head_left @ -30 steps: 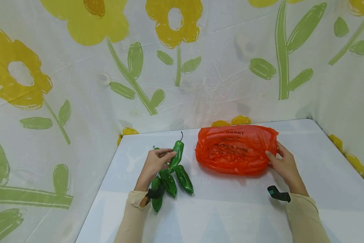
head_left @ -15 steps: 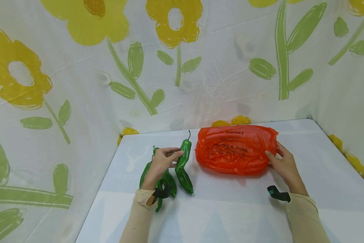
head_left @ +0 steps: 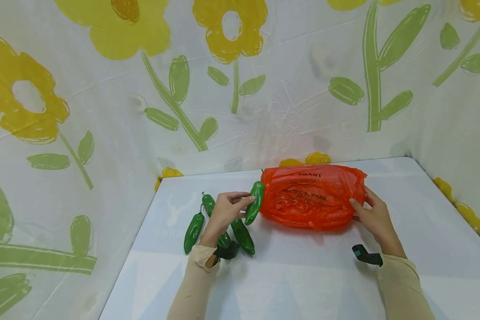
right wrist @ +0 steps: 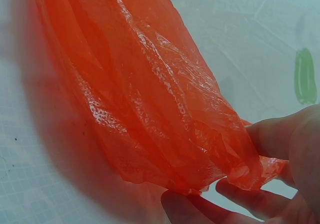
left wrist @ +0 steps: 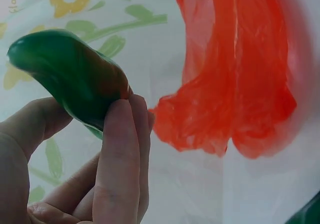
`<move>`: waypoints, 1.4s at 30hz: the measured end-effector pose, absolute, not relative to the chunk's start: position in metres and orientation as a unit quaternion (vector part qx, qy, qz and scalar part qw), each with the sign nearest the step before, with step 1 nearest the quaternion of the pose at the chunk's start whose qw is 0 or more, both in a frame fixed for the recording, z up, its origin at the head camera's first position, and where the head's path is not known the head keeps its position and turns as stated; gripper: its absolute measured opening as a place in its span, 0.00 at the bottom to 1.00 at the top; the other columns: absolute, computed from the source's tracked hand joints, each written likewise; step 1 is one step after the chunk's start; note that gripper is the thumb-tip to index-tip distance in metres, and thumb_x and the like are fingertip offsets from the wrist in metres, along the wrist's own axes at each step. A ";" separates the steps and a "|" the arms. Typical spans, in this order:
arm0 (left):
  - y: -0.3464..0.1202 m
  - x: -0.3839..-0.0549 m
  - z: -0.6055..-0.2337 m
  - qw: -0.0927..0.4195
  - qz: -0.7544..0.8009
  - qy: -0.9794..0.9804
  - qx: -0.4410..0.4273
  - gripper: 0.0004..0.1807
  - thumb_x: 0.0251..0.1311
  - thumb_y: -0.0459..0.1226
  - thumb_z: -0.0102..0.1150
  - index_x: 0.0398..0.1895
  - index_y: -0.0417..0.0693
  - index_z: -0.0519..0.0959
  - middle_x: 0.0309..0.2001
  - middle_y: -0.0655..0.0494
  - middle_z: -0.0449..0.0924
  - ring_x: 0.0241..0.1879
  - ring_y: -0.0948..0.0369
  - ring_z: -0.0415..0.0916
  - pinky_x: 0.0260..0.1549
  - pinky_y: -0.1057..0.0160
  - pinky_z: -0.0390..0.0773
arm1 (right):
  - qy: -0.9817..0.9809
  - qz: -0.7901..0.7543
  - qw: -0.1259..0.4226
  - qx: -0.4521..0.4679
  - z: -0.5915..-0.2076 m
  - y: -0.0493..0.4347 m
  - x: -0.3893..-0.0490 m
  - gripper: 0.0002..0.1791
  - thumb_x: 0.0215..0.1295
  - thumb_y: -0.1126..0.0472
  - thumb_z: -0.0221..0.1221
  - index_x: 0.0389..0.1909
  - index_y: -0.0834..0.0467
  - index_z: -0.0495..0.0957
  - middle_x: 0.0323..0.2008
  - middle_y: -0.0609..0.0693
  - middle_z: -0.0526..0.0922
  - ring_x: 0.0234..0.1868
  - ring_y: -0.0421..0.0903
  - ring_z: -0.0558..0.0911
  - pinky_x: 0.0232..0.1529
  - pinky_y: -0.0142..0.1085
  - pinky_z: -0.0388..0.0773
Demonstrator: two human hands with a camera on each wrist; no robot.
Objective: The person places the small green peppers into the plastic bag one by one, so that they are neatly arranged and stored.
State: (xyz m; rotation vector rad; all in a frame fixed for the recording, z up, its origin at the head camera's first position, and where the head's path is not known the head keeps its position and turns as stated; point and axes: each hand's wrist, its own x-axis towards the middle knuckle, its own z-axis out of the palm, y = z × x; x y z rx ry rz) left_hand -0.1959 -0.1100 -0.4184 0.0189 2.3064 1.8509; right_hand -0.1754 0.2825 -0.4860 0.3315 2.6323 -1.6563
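Note:
My left hand (head_left: 225,212) pinches a green pepper (head_left: 256,202) between thumb and fingers, beside the left end of a red plastic bag (head_left: 304,198). In the left wrist view the held pepper (left wrist: 75,78) points up and left, and the bag (left wrist: 230,83) hangs behind it to the right. At the bag's right end, my right hand (head_left: 375,216) grips the thin plastic. The right wrist view has that bag edge (right wrist: 240,169) bunched between thumb and fingers. Several other green peppers lie under and around my left wrist, one (head_left: 194,232) farthest left and another (head_left: 244,238) nearest the bag.
A white table (head_left: 296,275) bears everything. Behind and at both sides hangs a curtain (head_left: 288,89) printed with yellow flowers. A black wrist camera (head_left: 365,255) is strapped to each arm; the left one partly covers the peppers.
My left hand has carried the pepper rightward from above the other peppers to the bag's left end. More of the peppers behind it now show. My right hand and the bag have stayed put.

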 end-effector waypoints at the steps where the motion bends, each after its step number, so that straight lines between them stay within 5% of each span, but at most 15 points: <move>1: -0.108 -0.196 -0.419 0.092 0.627 0.774 0.008 0.19 0.65 0.41 0.69 0.55 0.40 0.86 0.47 0.42 0.90 0.35 0.61 0.87 0.42 0.54 0.90 | 0.842 -0.529 0.007 0.105 -0.486 0.283 -0.175 0.42 0.81 0.46 0.48 0.85 0.49 0.37 0.79 0.72 0.53 0.70 0.74 0.70 0.49 0.49 0.85; 14: -0.087 -0.197 -0.424 0.095 0.641 0.761 0.035 0.23 0.65 0.44 0.70 0.56 0.37 0.84 0.46 0.40 0.90 0.34 0.61 0.89 0.41 0.58 0.90 | 0.835 -0.541 0.009 0.098 -0.484 0.281 -0.176 0.42 0.81 0.46 0.49 0.84 0.50 0.37 0.79 0.73 0.52 0.70 0.75 0.69 0.42 0.39 0.89; 42: -0.030 -0.206 -0.429 0.109 0.658 0.744 0.044 0.22 0.63 0.45 0.72 0.54 0.40 0.86 0.45 0.42 0.91 0.39 0.54 0.91 0.41 0.59 0.90 | 0.835 -0.541 0.009 0.101 -0.483 0.281 -0.173 0.42 0.81 0.46 0.49 0.84 0.49 0.36 0.79 0.73 0.53 0.69 0.74 0.70 0.43 0.41 0.89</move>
